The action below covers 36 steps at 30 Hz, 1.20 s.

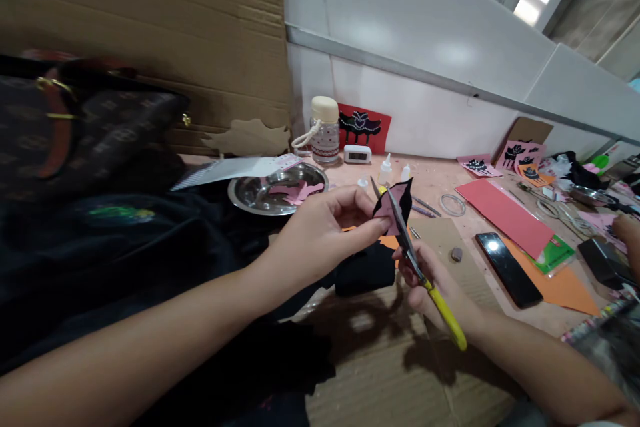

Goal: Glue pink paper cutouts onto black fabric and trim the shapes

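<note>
Head view: left hand pinches a pink-and-black piece above the desk, near centre; right hand grips yellow-handled scissors across it. Risk: left hand so close, a slip could nick it or miscut the edge.

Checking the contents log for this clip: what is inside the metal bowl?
Pink pieces lie in the metal bowl. A pale sheet overlaps its rim; anything beneath the sheet or pieces cannot be seen.

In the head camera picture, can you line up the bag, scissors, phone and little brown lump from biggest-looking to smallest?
1. Bag, though part is cut off.
2. Scissors and phone: unsure; the scissors look longer, the phone wider.
3. Little brown lump.
</note>
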Tool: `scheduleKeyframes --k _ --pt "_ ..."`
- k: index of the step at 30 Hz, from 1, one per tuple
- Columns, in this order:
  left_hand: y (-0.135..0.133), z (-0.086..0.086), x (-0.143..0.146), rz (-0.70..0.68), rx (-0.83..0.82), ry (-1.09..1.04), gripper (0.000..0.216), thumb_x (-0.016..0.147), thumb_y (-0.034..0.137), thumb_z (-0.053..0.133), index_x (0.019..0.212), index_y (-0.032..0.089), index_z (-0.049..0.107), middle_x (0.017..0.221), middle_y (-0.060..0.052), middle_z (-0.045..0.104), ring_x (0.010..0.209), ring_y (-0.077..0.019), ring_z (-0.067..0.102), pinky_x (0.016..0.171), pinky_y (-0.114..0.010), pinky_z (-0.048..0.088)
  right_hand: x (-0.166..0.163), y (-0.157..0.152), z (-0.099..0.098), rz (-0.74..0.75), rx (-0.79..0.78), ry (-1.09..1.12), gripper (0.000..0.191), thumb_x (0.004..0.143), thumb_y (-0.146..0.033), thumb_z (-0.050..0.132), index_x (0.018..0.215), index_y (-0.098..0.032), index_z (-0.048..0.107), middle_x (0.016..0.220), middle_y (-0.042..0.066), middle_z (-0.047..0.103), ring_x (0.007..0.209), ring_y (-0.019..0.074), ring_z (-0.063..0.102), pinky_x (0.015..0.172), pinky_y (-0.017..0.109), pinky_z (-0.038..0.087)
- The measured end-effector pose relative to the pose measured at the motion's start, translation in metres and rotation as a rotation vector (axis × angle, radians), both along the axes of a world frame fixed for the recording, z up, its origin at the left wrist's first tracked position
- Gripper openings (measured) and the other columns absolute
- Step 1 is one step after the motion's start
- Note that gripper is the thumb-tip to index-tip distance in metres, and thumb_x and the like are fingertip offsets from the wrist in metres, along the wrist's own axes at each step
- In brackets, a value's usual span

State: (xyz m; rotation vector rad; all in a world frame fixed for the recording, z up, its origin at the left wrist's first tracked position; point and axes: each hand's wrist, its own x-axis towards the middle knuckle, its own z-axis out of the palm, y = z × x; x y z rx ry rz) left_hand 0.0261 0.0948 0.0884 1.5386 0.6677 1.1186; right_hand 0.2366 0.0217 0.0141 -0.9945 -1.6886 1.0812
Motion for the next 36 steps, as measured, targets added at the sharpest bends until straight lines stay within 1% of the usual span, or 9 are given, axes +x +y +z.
scheduleKeyframes --k 4,8,12,15,19,22,26,32,36 --pt "-0.001 -0.0001 0.0 0.013 -0.006 0.006 0.022 0.071 0.026 0.077 0.067 0.02 0.056 0.071 0.004 0.064 0.066 -0.0104 0.061 0.064 -0.02 0.051 -0.0014 0.0003 0.0016 -0.002 -0.024 0.014 0.06 0.087 -0.074 0.071 0.115 -0.024 0.054 0.09 -0.002 0.046 0.074 0.0147 0.039 0.065 0.028 0.035" --pt "-0.0028 0.0017 -0.0002 0.024 -0.006 0.025 0.024 0.07 0.028 0.077 0.065 0.021 0.054 0.07 0.004 0.063 0.065 -0.011 0.059 0.064 -0.022 0.052 -0.0027 0.0001 0.0031 -0.044 -0.072 0.009 0.063 0.081 -0.076 0.074 0.112 -0.024 0.056 0.088 -0.001 0.047 0.074 0.0155 0.042 0.066 0.029 0.037" --pt "-0.0031 0.0027 0.0004 0.027 -0.019 0.048 0.026 0.07 0.033 0.077 0.065 0.022 0.054 0.071 0.003 0.064 0.066 -0.0129 0.06 0.066 -0.025 0.055 -0.0025 0.0006 0.002 -0.072 -0.075 -0.009 0.066 0.078 -0.08 0.075 0.111 -0.024 0.059 0.087 -0.001 0.049 0.074 0.0166 0.043 0.068 0.031 0.038" --pt "-0.0026 0.0018 0.0007 0.015 -0.033 0.047 0.027 0.07 0.035 0.078 0.066 0.022 0.055 0.073 0.001 0.066 0.068 -0.0142 0.063 0.069 -0.026 0.056 -0.0026 0.0013 0.0008 -0.079 -0.07 0.002 0.066 0.078 -0.079 0.076 0.111 -0.024 0.06 0.086 -0.001 0.05 0.072 0.0159 0.043 0.065 0.03 0.037" --pt "-0.0022 0.0003 0.0011 -0.007 -0.033 0.043 0.025 0.073 0.038 0.079 0.072 0.02 0.062 0.076 0.0 0.067 0.073 -0.0154 0.064 0.072 -0.027 0.057 -0.004 0.0016 0.0009 -0.053 -0.054 0.045 0.06 0.081 -0.075 0.076 0.109 -0.025 0.059 0.088 0.0 0.053 0.073 0.016 0.046 0.066 0.029 0.04" --pt "-0.0019 -0.0001 0.0013 -0.036 -0.018 0.053 0.024 0.076 0.039 0.079 0.076 0.019 0.065 0.078 0.0 0.067 0.075 -0.016 0.065 0.076 -0.028 0.058 -0.0047 0.0013 0.0012 -0.06 -0.055 0.039 0.061 0.082 -0.08 0.071 0.106 -0.026 0.057 0.087 0.0 0.052 0.075 0.0174 0.048 0.069 0.031 0.042" --pt "-0.0015 -0.0005 0.0005 -0.03 0.004 0.065 0.024 0.077 0.038 0.078 0.075 0.02 0.062 0.079 -0.001 0.068 0.078 -0.0166 0.065 0.077 -0.029 0.057 -0.0043 0.0011 0.0016 -0.062 -0.094 0.032 0.068 0.078 -0.085 0.069 0.106 -0.025 0.056 0.087 -0.001 0.048 0.071 0.0156 0.044 0.064 0.029 0.039" --pt "-0.0028 -0.0004 -0.0006 -0.008 0.003 0.086 0.025 0.077 0.039 0.077 0.075 0.02 0.06 0.08 -0.001 0.068 0.078 -0.0167 0.065 0.075 -0.028 0.057 -0.0043 0.0014 0.0051 -0.068 -0.077 0.03 0.062 0.08 -0.077 0.075 0.106 -0.024 0.056 0.084 -0.002 0.046 0.07 0.0147 0.041 0.063 0.028 0.038" --pt "-0.003 -0.0002 -0.0014 0.01 -0.011 0.105 0.027 0.075 0.04 0.078 0.074 0.021 0.058 0.08 -0.001 0.068 0.078 -0.0173 0.066 0.074 -0.028 0.056 -0.0042 0.0015 0.0067 -0.064 -0.105 0.014 0.063 0.079 -0.079 0.074 0.105 -0.025 0.056 0.083 -0.002 0.046 0.071 0.0156 0.042 0.063 0.028 0.038"
